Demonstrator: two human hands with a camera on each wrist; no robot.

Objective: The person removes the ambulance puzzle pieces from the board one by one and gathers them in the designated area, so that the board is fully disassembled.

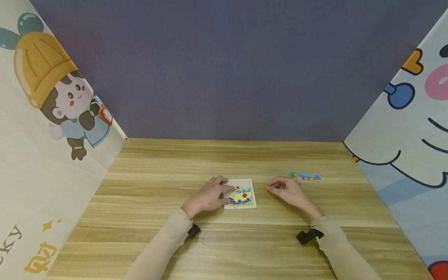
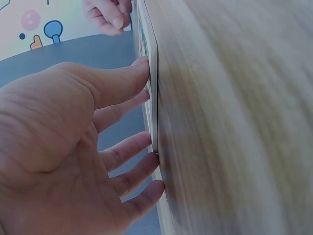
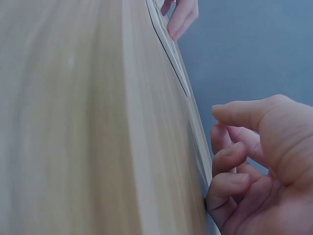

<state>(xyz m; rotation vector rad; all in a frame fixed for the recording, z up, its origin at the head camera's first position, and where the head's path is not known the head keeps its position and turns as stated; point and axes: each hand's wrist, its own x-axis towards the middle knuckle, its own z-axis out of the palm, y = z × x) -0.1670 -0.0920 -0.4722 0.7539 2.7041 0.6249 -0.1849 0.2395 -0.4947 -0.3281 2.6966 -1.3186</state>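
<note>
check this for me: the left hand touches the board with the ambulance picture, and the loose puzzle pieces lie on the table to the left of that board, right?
Not quite: the loose puzzle pieces lie to the right of the board, as the head view shows. The left hand does touch the board.

The desk (image 1: 150, 167) had a pale wood-grain top, its yellow and brown streaks running from side to side. Flat on it, near the middle, lay a square ambulance jigsaw board (image 1: 254, 198) with a pale border. To its right and slightly farther back, well apart from it, lay loose jigsaw pieces (image 1: 305, 176), blue, green and orange, too small to count reliably.
</note>
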